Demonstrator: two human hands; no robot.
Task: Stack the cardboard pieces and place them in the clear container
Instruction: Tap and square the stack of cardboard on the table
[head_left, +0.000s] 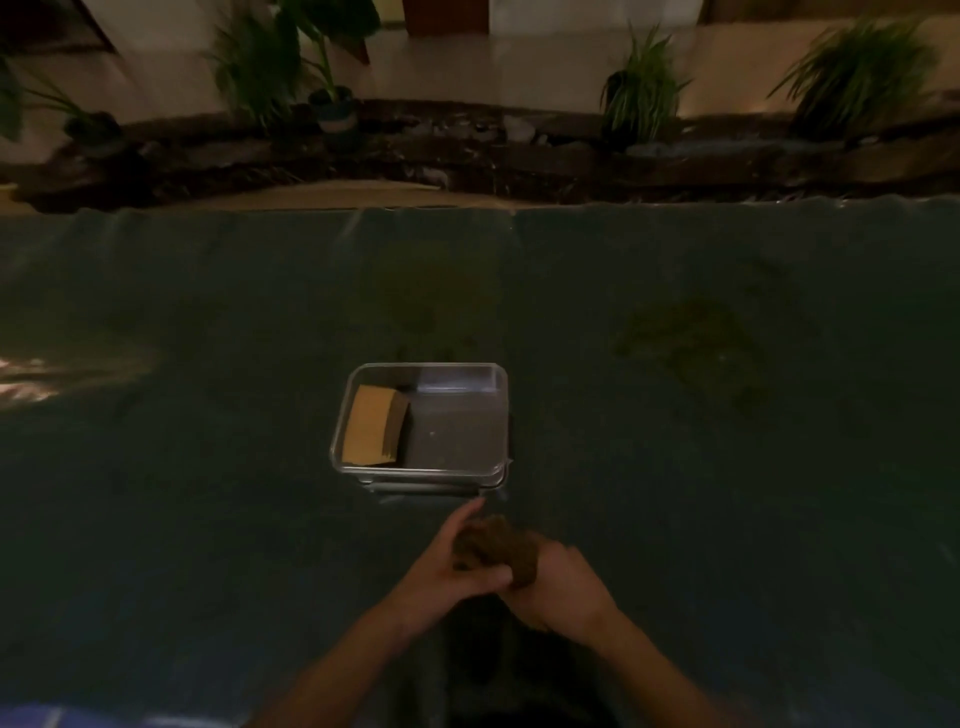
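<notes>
A clear rectangular container (457, 470) sits on the dark green cloth in the middle of the view. Inside it, against the left wall, lies a stack of tan cardboard pieces (373, 425); the right half of the container shows bare floor. Just in front of the container, both hands hold a small bundle of dark brown cardboard pieces (501, 545). My left hand (452, 564) grips it from the left with the forefinger pointing toward the container's near rim. My right hand (563, 584) clasps the bundle from the right. The scene is dim and slightly blurred.
The dark green cloth (675, 467) covers the whole surface, with faint stains at the right. Beyond its far edge runs a dark stone border (467, 150) with potted plants (641, 93). A bright patch of light (31, 374) falls at the left edge.
</notes>
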